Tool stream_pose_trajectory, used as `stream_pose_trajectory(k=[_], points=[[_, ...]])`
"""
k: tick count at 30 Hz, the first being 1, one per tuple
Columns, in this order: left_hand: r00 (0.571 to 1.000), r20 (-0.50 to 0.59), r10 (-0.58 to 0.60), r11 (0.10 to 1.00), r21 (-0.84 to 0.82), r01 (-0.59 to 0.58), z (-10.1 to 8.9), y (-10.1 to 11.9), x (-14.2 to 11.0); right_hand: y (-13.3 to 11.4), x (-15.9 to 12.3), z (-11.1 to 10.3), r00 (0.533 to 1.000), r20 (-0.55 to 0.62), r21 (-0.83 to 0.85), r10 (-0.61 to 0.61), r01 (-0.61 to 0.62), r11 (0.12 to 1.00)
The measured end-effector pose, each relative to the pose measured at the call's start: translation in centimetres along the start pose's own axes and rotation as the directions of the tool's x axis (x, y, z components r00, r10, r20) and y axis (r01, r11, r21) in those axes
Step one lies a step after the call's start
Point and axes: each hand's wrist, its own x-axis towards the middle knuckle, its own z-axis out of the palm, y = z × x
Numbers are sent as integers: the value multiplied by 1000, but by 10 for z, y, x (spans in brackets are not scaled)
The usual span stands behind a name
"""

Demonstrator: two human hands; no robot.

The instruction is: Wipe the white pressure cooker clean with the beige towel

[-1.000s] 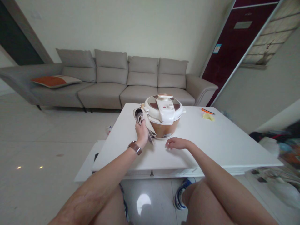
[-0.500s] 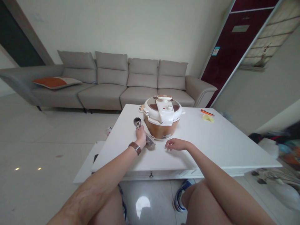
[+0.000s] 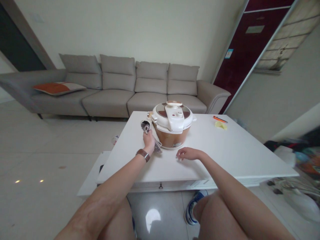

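Observation:
A white and brown pressure cooker (image 3: 172, 124) with its lid on stands on a white low table (image 3: 225, 150). My left hand (image 3: 149, 141), with a brown watch on the wrist, is closed on a greyish cloth (image 3: 146, 126) held against the cooker's left side; the cloth's tail hangs down by the pot's base. My right hand (image 3: 187, 153) rests on the table just in front of the cooker, fingers loosely curled, holding nothing.
A yellow cloth (image 3: 221, 125) and an orange-handled tool (image 3: 220, 119) lie at the table's far right. A grey sofa (image 3: 120, 90) with an orange cushion (image 3: 56, 88) stands behind. Clutter lies on the floor at right. My knees are below the table's front edge.
My left hand with the cloth dropped toward the table, then rose again along the cooker's left side. My right hand has stayed put.

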Motion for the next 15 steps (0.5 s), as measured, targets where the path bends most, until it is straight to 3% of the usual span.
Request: stream_pose_trajectory(k=[4,8,15], points=[[999,-10,-49,999,18,49,1,-8,10,2,-4,-2,1000,4,2,-2,2,1000],[1000,12,-22,999,26,22,-1,-5,7,3,-6,-3,1000,3,22,8,-8,1000],[994,47,98,993,69,-101,-8,-1,-47,2,-4,-3,1000,1,23,18,-18,1000]])
